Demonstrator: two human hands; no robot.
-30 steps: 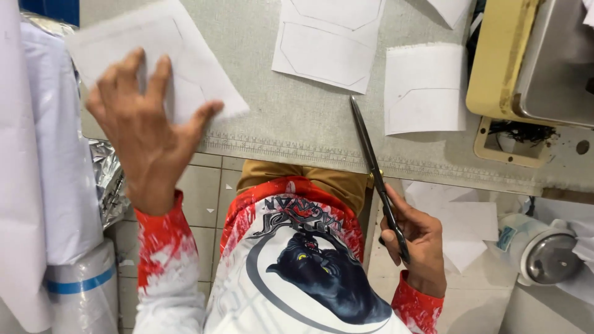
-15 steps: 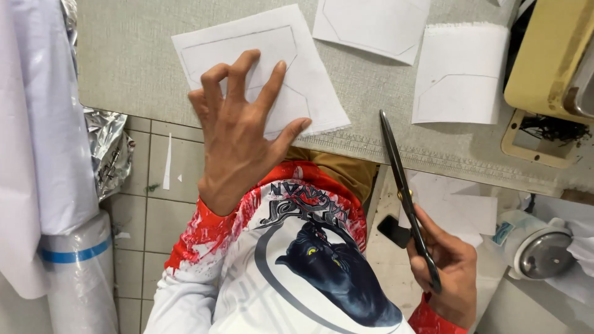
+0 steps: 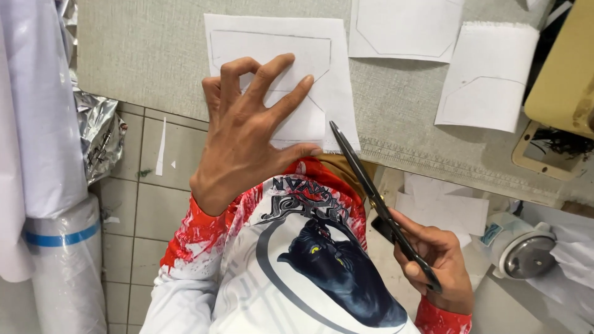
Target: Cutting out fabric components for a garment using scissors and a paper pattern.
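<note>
Far left: white fabric roll [image 3: 37, 124] hanging, a plastic-wrapped roll with blue band [image 3: 62, 247] below it, crumpled foil [image 3: 99, 139] beside, tiled floor [image 3: 154, 204] with small paper scraps.

Left hand [image 3: 247, 136] sits over the near edge of the grey worktop [image 3: 136, 55], fingers [image 3: 272, 74] spread wide and open, tips pressing down on a white paper sheet [image 3: 334, 43] with a pencilled pocket-shaped outline. Thumb lies along the sheet's near edge, close to the worktop edge. Hand covers the lower left part of the sheet; upper and right parts show. Not gripping, just flat contact.

Just right of the thumb: tip of black scissors [image 3: 365, 179], blades closed or almost closed, tip at the lower right corner of the sheet, touching or just short of it, cannot tell which. Blades run diagonally down right to the right hand [image 3: 433, 260], held low near the lap, off the worktop. Its fingers are curled closed around the scissor handles.

Beyond: second outlined paper piece [image 3: 402, 28] at top, third paper piece [image 3: 489, 77] right of it, both flat on the worktop, apart from the hands. Cream sewing machine [image 3: 563, 74] at far right edge. Below the worktop, right: loose white papers [image 3: 445, 210] and a white cylinder with metal end [image 3: 520, 253]. Nothing between scissors and sheet.
</note>
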